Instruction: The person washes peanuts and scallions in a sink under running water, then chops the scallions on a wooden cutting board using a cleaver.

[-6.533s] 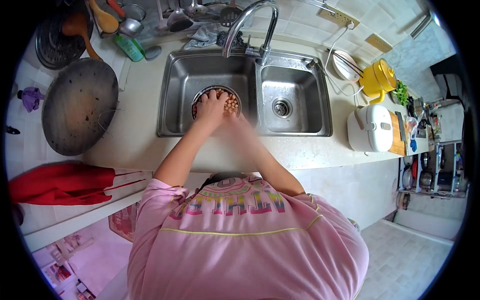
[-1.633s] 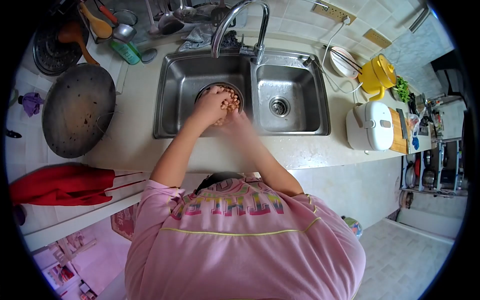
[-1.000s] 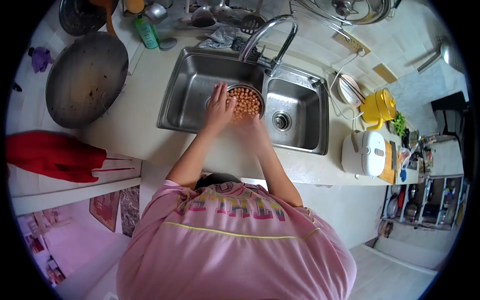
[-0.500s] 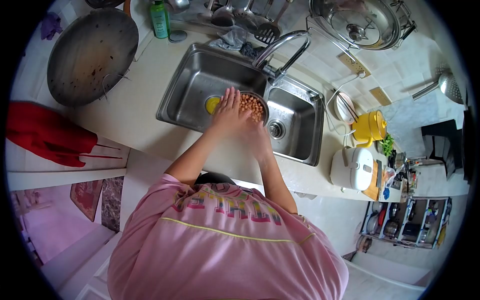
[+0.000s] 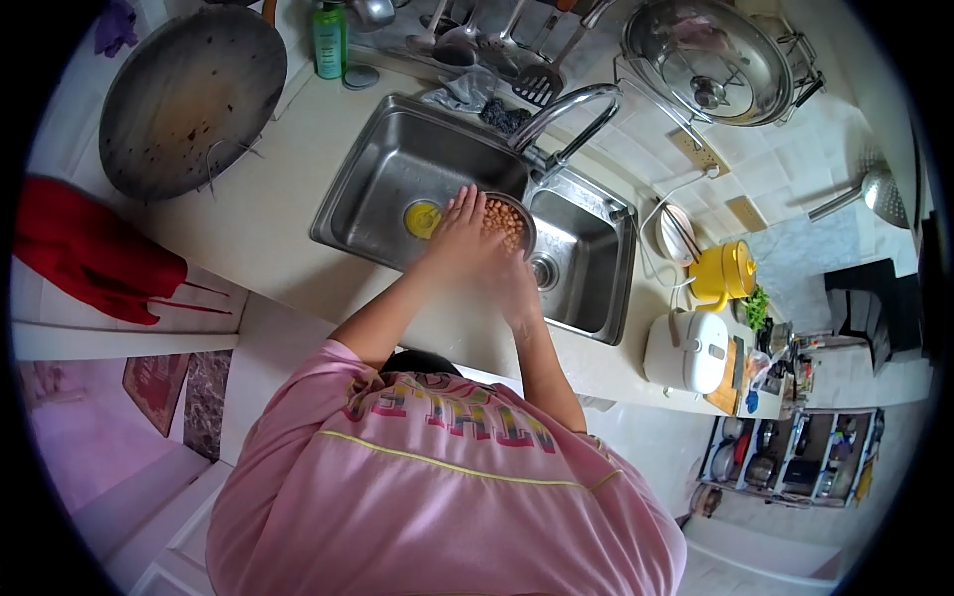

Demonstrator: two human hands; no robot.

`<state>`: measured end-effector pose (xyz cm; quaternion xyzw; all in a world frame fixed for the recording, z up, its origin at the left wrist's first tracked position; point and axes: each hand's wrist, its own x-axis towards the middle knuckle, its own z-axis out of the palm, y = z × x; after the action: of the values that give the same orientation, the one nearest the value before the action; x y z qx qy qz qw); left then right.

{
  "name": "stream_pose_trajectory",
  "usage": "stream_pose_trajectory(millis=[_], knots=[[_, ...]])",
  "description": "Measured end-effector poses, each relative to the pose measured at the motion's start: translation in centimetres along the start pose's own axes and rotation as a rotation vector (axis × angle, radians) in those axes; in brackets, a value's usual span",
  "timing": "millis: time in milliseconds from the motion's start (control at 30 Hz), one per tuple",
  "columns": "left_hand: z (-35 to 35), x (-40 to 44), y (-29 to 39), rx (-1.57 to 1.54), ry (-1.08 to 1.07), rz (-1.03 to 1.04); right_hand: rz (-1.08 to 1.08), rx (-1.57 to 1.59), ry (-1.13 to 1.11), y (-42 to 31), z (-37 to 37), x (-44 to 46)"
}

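Note:
A round metal bowl (image 5: 532,217) of brown beans or nuts (image 5: 505,221) is at the right side of the left sink basin (image 5: 363,189), by the divider. Across the bowl's left part lies my left hand (image 5: 463,238), fingers stretched out over the rim. My right hand (image 5: 517,290) is at the near right edge of the bowl, blurred; its grip cannot be made out. A yellow drain piece (image 5: 423,219) shows on the basin floor, left of my left hand.
The faucet (image 5: 566,119) arches behind the bowl. The right basin (image 5: 586,263) has a drain. A white rice cooker (image 5: 686,351) and a yellow pot (image 5: 722,273) are on the right counter. A large wok (image 5: 194,104) and red cloth (image 5: 89,248) are at left.
The bowl has moved right from over the drain toward the divider, uncovering the yellow piece. My left hand has gone from in the beans to flat over the rim. The view has turned.

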<state>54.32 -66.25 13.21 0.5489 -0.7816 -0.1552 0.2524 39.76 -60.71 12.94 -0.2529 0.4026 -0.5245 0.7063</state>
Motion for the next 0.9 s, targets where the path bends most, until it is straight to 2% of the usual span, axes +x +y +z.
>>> stream_pose_trajectory(millis=[900], knots=[[1.5,0.7,-0.7,-0.036,0.07,0.042,0.013,-0.093,0.064,-0.7,0.6,0.6]])
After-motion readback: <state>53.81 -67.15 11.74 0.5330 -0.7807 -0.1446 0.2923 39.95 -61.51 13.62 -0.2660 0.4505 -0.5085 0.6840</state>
